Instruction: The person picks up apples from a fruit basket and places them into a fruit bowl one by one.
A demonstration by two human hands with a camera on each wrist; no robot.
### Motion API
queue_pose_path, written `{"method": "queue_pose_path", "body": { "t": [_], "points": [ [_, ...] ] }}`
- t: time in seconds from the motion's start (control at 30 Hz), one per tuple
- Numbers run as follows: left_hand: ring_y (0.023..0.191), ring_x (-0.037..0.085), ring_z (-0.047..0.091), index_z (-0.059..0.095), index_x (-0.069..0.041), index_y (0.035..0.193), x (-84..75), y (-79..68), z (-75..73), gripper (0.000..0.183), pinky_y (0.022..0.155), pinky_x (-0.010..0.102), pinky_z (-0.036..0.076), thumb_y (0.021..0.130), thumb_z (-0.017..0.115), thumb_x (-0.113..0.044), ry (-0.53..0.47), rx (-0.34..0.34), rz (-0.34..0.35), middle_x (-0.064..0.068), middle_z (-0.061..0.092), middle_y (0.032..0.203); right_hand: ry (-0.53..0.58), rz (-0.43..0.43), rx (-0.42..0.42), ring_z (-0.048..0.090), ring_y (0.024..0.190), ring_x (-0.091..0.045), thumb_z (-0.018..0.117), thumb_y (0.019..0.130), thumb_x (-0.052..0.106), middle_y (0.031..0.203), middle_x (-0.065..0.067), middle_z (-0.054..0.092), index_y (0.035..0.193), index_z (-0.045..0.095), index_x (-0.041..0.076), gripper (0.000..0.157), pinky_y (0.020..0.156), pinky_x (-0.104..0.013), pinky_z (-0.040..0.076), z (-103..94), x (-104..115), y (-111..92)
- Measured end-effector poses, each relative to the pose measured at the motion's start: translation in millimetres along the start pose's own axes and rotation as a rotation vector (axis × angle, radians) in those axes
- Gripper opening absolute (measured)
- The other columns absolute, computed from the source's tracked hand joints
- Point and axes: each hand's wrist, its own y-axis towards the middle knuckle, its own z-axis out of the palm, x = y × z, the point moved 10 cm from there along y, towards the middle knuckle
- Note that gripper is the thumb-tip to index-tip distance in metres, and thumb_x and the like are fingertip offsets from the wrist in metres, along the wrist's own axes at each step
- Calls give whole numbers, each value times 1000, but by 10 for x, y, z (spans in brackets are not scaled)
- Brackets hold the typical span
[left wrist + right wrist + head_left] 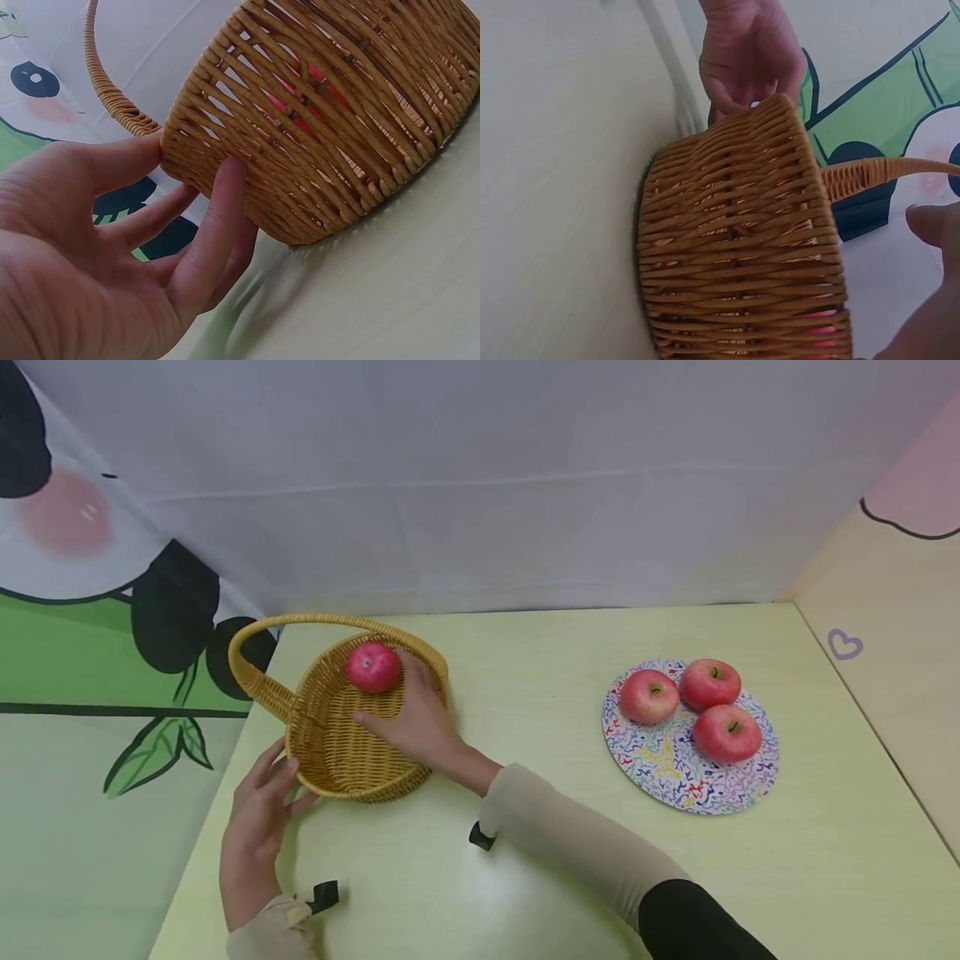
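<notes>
A wicker basket (360,752) with a tall handle sits at the table's left, a red apple (372,667) lying inside near its far wall. My right hand (420,710) reaches over the near right rim into the basket. Its thumb is spread wide from the fingers, whose tips lie beside the apple's right side. My left hand (262,806) rests against the basket's near left side. In the left wrist view, my left fingers (225,195) touch the woven outer wall and rim. Through the weave, red shows from the apple (307,97).
To the right, a round, colourfully patterned plate (652,777) bears three red apples (727,733). A pale cloth wall (525,543) stands behind the table (540,860), with printed panels at both sides. The basket's handle (258,685) arches over its far left side.
</notes>
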Motion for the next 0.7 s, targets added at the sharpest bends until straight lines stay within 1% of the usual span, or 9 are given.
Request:
{"method": "queue_pose_path", "body": {
  "t": [0.13, 0.3, 0.43, 0.57, 0.7],
  "points": [
    [115, -2, 65, 30, -23, 166, -3, -13, -3, 66, 83, 28, 61, 107, 59, -23, 12, -2, -5, -22, 66, 129, 21, 18, -13, 47, 147, -30, 82, 89, 43, 165, -12, 32, 164, 23, 11, 101, 114, -49, 48, 74, -60, 103],
    [115, -3, 65, 30, -24, 166, -4, -16, -18, 66, 83, 28, 61, 107, 60, -25, 26, -16, -8, -22, 65, 130, -5, 58, -29, 45, 147, -26, 82, 89, 42, 163, -12, 33, 163, 24, 9, 99, 115, -46, 47, 159, -123, 258],
    [116, -2, 65, 29, -24, 166, 9, -13, -22, 66, 83, 28, 61, 107, 60, -24, 23, -14, -16, -22, 64, 131, -18, 84, -48, 46, 145, -27, 84, 88, 40, 160, -12, 37, 162, 27, 10, 98, 112, -45, 49, 217, -138, 379],
    [116, -2, 64, 30, -26, 166, 20, -20, -33, 67, 83, 28, 61, 107, 60, -25, 19, -21, -31, -22, 63, 132, -57, 107, -46, 49, 141, -28, 84, 88, 39, 159, -12, 39, 161, 29, 10, 96, 109, -45, 51, 281, -159, 492],
    [117, -2, 64, 30, -26, 166, 6, -25, -28, 67, 83, 29, 61, 107, 61, -24, 7, -15, -27, -22, 63, 132, -113, 140, -54, 49, 141, -28, 85, 87, 40, 155, -12, 43, 159, 33, 10, 93, 108, -45, 52, 311, -209, 606]
  ]
}}
